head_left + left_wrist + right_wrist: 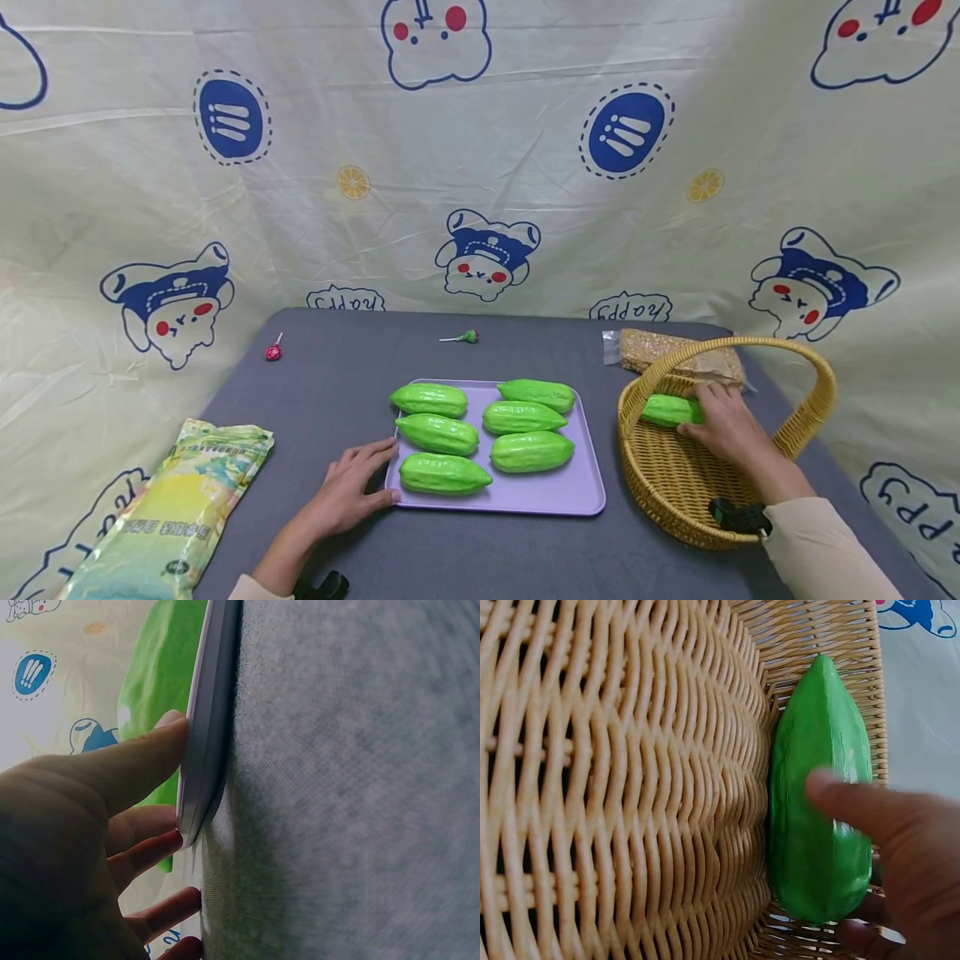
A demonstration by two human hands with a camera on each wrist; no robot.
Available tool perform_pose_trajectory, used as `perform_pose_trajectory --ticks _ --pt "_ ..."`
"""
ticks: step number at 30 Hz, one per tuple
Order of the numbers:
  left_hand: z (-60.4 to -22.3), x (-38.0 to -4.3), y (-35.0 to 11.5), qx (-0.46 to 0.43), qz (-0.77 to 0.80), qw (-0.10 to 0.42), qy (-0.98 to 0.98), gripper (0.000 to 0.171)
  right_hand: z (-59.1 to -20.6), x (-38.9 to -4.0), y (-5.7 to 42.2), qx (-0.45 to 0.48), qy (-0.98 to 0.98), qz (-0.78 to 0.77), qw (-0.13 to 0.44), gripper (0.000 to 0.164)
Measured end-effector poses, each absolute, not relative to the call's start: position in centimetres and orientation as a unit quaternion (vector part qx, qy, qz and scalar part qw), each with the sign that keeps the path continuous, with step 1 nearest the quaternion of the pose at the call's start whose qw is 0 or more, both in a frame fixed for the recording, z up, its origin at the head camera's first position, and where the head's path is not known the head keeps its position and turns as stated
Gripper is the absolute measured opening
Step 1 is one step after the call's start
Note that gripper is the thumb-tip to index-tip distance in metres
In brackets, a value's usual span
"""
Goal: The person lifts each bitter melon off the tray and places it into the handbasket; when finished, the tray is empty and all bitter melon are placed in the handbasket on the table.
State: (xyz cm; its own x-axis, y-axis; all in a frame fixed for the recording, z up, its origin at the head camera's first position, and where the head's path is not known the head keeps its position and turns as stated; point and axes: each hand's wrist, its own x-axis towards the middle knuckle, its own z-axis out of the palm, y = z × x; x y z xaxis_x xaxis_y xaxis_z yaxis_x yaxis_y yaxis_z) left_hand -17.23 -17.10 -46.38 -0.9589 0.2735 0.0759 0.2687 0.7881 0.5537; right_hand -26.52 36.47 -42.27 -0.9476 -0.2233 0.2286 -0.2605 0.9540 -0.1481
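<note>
Inside the wicker basket, my right hand holds a green ridged gourd against the far side. In the right wrist view the thumb lies across this gourd, with other fingers partly hidden behind its lower end. My left hand rests at the left edge of the lilac tray, fingers spread. The left wrist view has its thumb and fingertips touching the tray rim. Several similar gourds lie on the tray in two columns.
The basket's tall handle arches over its right side. Behind the basket lies a clear bag of grains. A green lollipop and a red lollipop lie toward the back. At the left is a yellow-green printed bag.
</note>
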Motion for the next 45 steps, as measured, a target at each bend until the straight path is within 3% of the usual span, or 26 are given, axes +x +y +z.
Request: perform_pose_trajectory --ticks 7,17,45 --pt "-46.31 -17.19 -17.16 0.146 0.292 0.0 0.945 0.064 -42.24 -26.53 36.38 0.125 -0.982 0.096 0.104 0.054" --pt "-46.03 -17.06 -17.1 0.144 0.294 -0.001 0.945 0.064 -42.25 -26.57 36.29 0.144 -0.981 0.074 0.105 0.046" --pt "-45.96 -17.07 -17.18 0.147 0.295 0.001 0.944 0.064 -42.49 -26.94 36.15 0.175 -0.972 0.041 0.151 0.042"
